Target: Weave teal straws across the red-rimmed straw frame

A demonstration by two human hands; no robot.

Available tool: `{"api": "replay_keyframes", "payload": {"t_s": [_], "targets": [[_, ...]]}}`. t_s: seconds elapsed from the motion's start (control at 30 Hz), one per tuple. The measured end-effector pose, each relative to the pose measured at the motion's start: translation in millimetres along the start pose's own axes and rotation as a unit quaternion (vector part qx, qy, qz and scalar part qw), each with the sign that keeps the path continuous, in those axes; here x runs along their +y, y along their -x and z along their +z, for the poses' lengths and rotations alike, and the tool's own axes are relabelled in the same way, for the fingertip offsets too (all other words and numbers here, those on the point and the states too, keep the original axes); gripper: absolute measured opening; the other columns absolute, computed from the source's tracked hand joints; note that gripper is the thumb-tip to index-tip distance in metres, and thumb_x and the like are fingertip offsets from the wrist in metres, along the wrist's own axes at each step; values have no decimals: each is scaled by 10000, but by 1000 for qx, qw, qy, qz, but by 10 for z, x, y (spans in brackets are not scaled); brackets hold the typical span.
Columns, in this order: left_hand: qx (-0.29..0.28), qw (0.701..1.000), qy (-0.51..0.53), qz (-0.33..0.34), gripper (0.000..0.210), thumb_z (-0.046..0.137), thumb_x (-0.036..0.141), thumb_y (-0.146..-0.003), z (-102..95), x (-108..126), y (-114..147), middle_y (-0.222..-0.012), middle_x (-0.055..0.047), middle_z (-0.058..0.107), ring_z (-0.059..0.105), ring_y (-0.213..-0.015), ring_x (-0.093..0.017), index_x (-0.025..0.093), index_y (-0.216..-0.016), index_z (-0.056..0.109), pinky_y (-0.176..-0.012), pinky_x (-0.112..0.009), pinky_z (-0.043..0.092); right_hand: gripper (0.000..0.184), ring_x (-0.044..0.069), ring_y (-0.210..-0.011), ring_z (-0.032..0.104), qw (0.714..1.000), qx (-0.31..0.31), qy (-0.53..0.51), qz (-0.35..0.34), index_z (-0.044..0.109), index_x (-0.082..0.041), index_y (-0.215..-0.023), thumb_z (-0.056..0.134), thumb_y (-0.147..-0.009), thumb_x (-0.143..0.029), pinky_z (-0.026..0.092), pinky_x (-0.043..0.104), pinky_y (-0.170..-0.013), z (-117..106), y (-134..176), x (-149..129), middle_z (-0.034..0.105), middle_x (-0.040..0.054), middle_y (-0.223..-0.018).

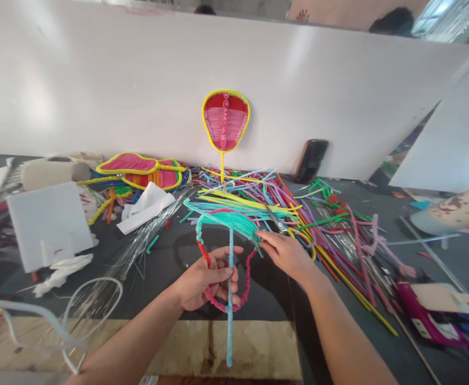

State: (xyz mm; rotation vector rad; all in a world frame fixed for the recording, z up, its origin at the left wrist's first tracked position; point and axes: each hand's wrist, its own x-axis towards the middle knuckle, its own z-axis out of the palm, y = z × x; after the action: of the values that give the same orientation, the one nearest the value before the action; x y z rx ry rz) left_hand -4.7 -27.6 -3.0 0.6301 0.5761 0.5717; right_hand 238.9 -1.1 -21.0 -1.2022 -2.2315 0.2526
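My left hand (202, 280) is closed around the light-blue twisted stem of a fan-shaped pipe-cleaner frame (229, 342). The frame's rim is red and pink lower down, and the stem runs down through its middle. Across its top lies a filled band of teal pipe cleaners (242, 224), one loose end jutting out at upper left. My right hand (288, 254) pinches the teal strands at the band's right end, where they meet the rim. Behind the frame, bundles of loose pipe cleaners (250, 200) lie on the dark table, with scissors (276, 220) among them.
A finished yellow-edged pink fan (226, 125) stands upright against the white board (138, 69). A phone (311, 160) leans there too. Left are yellow-edged pink shapes (128, 163), wires (138, 246) and a white card (50, 224). A magenta glue gun (422, 315) lies right.
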Motion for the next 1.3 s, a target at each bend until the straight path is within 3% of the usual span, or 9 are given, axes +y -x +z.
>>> {"api": "replay_keyframes", "payload": {"t_s": [0.23,0.63,0.8,0.87,0.97,1.07,1.2,1.3], "targets": [[-10,1000,5,-3,438,615,142,-798,-16,-1,3,-742,-3,586,608,-625,-127,216,-1210,484,-622,-382,581,275,197,-930,670,1000,-3,-8,1,591,-214,-1144,466,-900,-189,539,319,-823,22,-2,-1,693,71,-1047],[-22,999,2,-27,477,612,148,-798,-41,-11,4,-752,2,573,618,-600,-135,236,-1243,467,-558,-342,577,259,170,-811,687,998,61,-15,8,653,-210,-996,475,-826,-129,548,267,-744,11,-31,-60,714,54,-930],[28,1000,13,4,464,618,135,-790,-16,30,5,-746,2,571,595,-577,-113,219,-1225,481,-542,-307,574,260,169,-844,681,991,63,-100,59,649,-243,-1025,484,-841,-164,543,287,-784,-43,-15,-54,708,40,-967],[42,999,16,15,464,619,130,-788,-15,48,9,-749,-1,573,588,-583,-108,213,-1223,481,-556,-306,574,293,177,-872,677,974,46,-184,121,603,-245,-1127,501,-854,-213,545,300,-784,-46,-11,-71,693,51,-1023],[43,999,8,18,476,634,154,-782,-9,38,4,-748,-1,576,596,-589,-116,221,-1226,477,-570,-308,568,430,199,-899,667,919,40,-329,216,518,-222,-1240,583,-824,-307,548,326,-778,-1,-32,-128,679,74,-1041],[41,999,-18,9,493,664,192,-762,18,-2,-25,-744,1,581,611,-586,-128,222,-1220,483,-592,-321,558,504,189,-773,665,868,36,-413,272,528,-200,-1231,641,-771,-371,557,337,-708,52,-79,-196,691,61,-935],[81,992,-96,1,458,685,286,-740,23,9,-38,-807,-21,612,638,-713,-157,187,-1160,530,-706,-320,528,430,162,-683,632,850,44,-433,295,598,-188,-1139,643,-761,-387,549,305,-636,13,-106,-206,677,30,-804],[91,950,-296,-31,313,643,383,-756,10,120,56,-768,-27,634,608,-718,-149,135,-945,620,-683,-252,489,410,154,-686,633,848,45,-436,298,601,-190,-1118,645,-757,-379,549,294,-640,-90,-91,-167,667,22,-801]]}}
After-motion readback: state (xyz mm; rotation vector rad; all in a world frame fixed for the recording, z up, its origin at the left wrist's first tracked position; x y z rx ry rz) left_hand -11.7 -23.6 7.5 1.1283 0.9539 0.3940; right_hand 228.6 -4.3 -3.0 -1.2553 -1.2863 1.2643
